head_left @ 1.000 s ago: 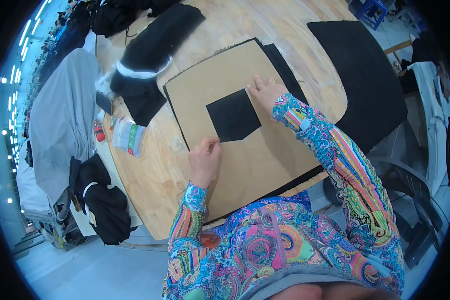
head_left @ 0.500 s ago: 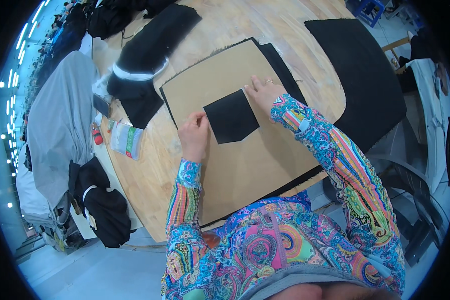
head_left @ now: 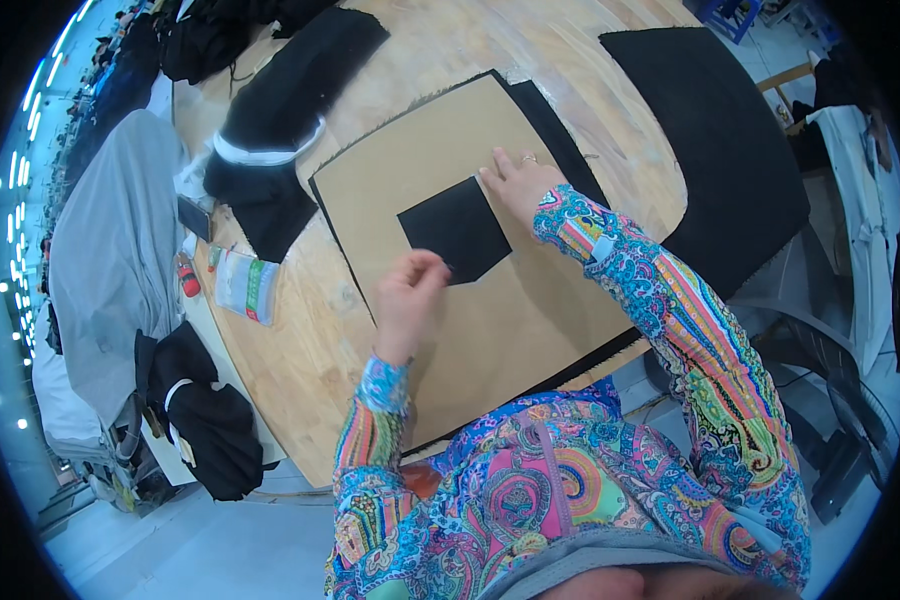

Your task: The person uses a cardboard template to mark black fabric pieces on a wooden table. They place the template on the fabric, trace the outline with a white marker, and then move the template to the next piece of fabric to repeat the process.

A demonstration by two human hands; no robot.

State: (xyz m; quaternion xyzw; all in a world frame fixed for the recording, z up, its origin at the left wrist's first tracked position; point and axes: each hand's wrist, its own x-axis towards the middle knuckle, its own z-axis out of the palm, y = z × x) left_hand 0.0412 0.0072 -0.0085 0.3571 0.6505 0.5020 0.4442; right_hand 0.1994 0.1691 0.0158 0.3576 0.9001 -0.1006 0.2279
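Observation:
A large brown card sheet lies over black cloth whose frayed edges stick out around it. In its middle is a black pocket-shaped patch with a pointed lower edge; I cannot tell whether it is a cut-out or a piece on top. My left hand, slightly blurred, is closed in a pinch at the patch's lower left edge. Whatever its fingertips hold, if anything, is hidden. My right hand rests open on the card, fingertips by the patch's upper right corner.
A big black cloth piece hangs over the table's right edge. Black cloth with a white band lies at the back left. A clear plastic packet and a red item sit by the left edge. A black chair stands at right.
My left hand has moved down along the patch's left side, from its upper left corner to its lower left edge. The right hand stays in place by the upper right corner.

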